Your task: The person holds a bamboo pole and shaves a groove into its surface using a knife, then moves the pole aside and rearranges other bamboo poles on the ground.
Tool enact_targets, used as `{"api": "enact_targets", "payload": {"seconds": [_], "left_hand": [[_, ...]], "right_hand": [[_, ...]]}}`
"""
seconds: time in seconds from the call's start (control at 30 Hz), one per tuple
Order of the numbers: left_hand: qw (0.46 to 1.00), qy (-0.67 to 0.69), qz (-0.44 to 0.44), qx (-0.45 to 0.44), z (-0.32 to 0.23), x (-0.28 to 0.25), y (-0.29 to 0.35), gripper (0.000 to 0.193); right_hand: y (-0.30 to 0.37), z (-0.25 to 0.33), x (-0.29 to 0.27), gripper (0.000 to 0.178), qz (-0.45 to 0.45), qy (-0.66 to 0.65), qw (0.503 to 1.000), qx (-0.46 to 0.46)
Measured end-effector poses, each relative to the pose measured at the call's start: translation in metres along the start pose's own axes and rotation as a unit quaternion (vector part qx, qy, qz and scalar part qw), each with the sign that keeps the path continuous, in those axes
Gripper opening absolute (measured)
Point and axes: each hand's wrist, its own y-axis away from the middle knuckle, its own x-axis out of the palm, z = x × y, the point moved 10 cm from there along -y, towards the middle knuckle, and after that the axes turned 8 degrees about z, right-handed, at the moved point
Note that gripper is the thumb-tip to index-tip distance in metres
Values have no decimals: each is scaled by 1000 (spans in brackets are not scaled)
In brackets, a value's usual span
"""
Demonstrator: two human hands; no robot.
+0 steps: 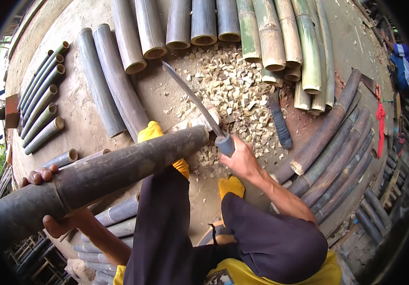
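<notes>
My left hand [47, 199] is wrapped round a thick, dark bamboo pole [104, 175] from below, with its fingertips showing over the top side. The pole slants up to the right across my left leg, and its cut end lies near the middle of the view. In my right hand [240, 159] is the grey handle of a machete [192, 97], closed in my fingers. Its long curved blade points up and left, just beyond the pole's end. Beneath that end lies a pale wood block [197, 122], partly hidden. Many small bamboo chips [237, 90] are scattered beyond.
Cut bamboo tubes [204, 23] are lined up along the far side. Thinner tubes [47, 102] lie at the left, and long dark poles [337, 152] at the right. A dark wrapped handle [280, 121] rests by the chips. My yellow-covered feet [231, 186] flank the work spot.
</notes>
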Motion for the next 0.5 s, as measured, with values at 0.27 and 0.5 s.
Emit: {"api": "enact_targets", "payload": {"seconds": [0.27,0.5], "left_hand": [[988,-38,-112,-100,7,5,-1,77],[974,-37,-200,-96,4,-10,12,61]], "right_hand": [[-13,-39,15,28,32,64,997,26],[14,54,-16,32,-83,-14,991,-106]]}}
